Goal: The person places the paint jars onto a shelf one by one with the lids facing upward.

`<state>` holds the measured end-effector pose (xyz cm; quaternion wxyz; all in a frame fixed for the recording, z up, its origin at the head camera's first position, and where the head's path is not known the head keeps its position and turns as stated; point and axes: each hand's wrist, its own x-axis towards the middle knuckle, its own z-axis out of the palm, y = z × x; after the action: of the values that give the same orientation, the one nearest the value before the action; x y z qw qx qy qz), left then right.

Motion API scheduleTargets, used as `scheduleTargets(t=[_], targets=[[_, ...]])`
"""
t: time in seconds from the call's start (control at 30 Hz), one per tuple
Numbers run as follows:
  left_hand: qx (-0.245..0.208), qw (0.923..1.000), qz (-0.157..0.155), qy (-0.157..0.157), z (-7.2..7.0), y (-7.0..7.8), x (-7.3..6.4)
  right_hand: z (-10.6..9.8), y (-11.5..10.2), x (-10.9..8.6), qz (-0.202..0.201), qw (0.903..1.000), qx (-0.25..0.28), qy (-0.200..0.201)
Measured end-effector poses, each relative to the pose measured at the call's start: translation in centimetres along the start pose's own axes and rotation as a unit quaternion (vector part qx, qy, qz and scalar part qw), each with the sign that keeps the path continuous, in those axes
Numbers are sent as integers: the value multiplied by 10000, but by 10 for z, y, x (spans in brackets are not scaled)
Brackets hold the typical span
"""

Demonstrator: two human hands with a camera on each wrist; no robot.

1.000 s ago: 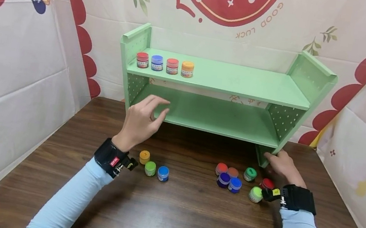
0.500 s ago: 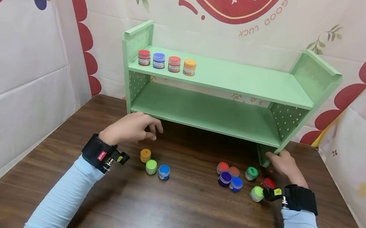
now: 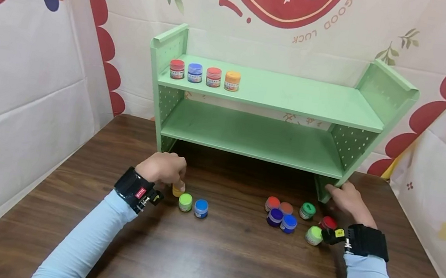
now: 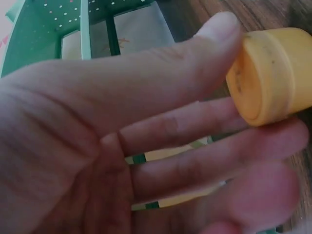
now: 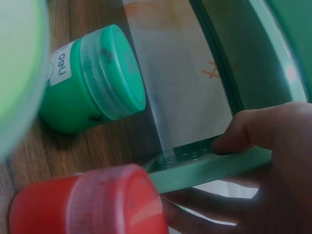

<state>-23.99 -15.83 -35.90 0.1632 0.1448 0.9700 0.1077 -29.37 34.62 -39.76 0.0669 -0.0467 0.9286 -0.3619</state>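
My left hand [image 3: 163,168] reaches down to the table at the left and pinches a yellow-orange paint jar [image 4: 273,73] between thumb and fingers. Beside that jar stand a light green paint jar [image 3: 185,202] and a blue paint jar [image 3: 201,209]. With my right hand [image 3: 349,203] I grip the lower right side panel of the green shelf [image 3: 281,95]; in the right wrist view the thumb lies on the inner side of the panel edge [image 5: 209,170] and the fingers pass behind it. Near this hand are a dark green paint jar [image 5: 97,78] and a red paint jar [image 5: 92,204].
Four-sided views aside, several paint jars stand in a row at the left of the upper shelf, including an orange one [image 3: 232,81]. On the table [image 3: 221,263], purple [image 3: 274,217] and blue jars cluster at right, with another light green jar [image 3: 314,236] near the right wrist.
My left hand has come down from in front of the lower shelf to the table and taken hold of the yellow-orange paint jar. My right hand keeps its grip on the shelf.
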Motion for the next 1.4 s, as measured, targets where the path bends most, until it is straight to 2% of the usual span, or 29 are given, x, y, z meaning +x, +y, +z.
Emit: scheduleTargets(t=[0.3, 0.53, 0.73, 0.83, 1.07, 1.2, 1.4], targets=[[-159, 9983, 370, 418, 5, 3, 7, -3, -1, 0, 15, 9999, -119, -10], [-262, 9958, 720, 496, 8, 6, 12, -4, -3, 0, 25, 9999, -170, -11], [159, 9932, 586, 993, 8, 9, 12, -5, -4, 2, -23, 9996, -275, 30], [317, 9906, 660, 1157, 10, 10, 14, -5, -3, 1, -54, 9996, -273, 51], [293, 9864, 1057, 1226, 16, 14, 19, -2, 0, 0, 7, 10000, -71, 27], [259, 9866, 1046, 1223, 18, 14, 20, -1, -1, 1, 1, 10000, -61, 4], [329, 9846, 999, 1395, 19, 15, 20, 0, -1, 0, -42, 9999, -146, 29]])
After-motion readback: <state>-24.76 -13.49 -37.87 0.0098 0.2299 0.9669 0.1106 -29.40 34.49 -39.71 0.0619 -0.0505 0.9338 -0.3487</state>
